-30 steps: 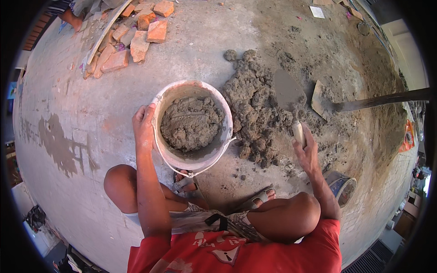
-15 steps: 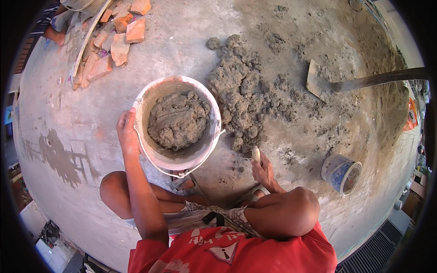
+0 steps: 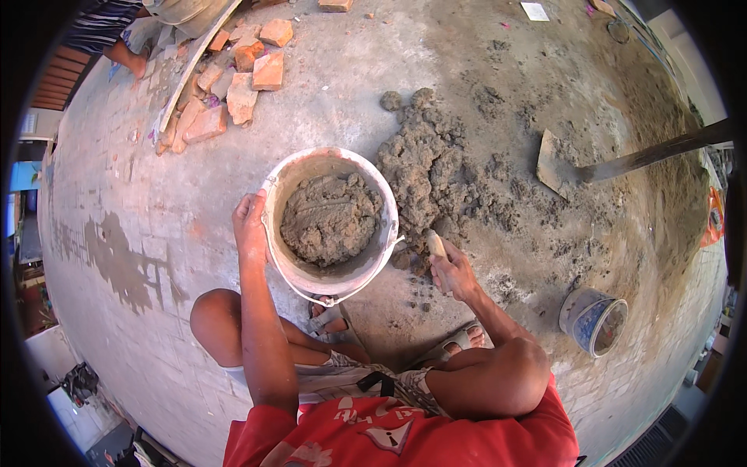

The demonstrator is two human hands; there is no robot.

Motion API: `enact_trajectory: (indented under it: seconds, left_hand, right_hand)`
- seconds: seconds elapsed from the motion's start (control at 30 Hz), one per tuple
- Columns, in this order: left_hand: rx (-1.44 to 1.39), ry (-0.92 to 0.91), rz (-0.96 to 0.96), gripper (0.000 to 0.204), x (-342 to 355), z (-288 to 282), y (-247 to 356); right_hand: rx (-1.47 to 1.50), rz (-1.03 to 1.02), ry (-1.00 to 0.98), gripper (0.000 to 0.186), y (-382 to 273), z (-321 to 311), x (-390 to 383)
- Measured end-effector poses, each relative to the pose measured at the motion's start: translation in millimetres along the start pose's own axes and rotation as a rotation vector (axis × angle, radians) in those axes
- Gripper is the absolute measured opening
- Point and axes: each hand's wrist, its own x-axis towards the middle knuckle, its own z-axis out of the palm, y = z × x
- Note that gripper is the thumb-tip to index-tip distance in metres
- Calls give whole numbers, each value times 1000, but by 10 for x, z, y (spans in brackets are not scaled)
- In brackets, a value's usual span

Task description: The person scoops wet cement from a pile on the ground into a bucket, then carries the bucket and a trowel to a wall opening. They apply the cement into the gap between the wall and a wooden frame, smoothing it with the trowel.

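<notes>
A white bucket [image 3: 393, 204] with a wire handle stands in front of me, partly filled with grey wet mortar [image 3: 331, 222]. My left hand [image 3: 250, 222] grips its left rim, thumb over the edge. In my right hand [image 3: 454, 270] is the pale handle of a trowel [image 3: 436, 244]. The trowel's blade is hard to make out against the mortar pile [image 3: 424, 159], at whose near end it sits. That lumpy pile lies on the floor just right of the bucket.
A shovel [image 3: 554, 163] rests on the floor at right, its shaft running off rightward. Nearer lies a small tilted pail [image 3: 576, 311]. Broken bricks [image 3: 241, 97] are heaped at far left beside a board, near another person's bare foot [image 3: 138, 66]. Sand [image 3: 661, 194] spreads along the right.
My right hand has moved the trowel away from me, into the pile's near end beside the bucket. My left hand stays on the rim. The whole view has shifted a little.
</notes>
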Motion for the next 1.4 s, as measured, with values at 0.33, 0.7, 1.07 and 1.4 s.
enact_trajectory:
  seconds: [0.33,0.7,1.07,1.4]
  left_hand:
    - [2,22,22,27,-35,41,20]
    - [41,12,35,32,-80,58,21]
    - [348,43,81,33,31,-176,-23]
    - [869,161,-55,62,-84,-220,-91]
  right_hand:
    - [91,-99,22,51,-241,-130,-294]
    - [-512,-579,104,67,-1315,130,-756]
    - [-976,-996,11,59,-1106,513,-370]
    - [-495,-262,735,51,-37,-1346,-880]
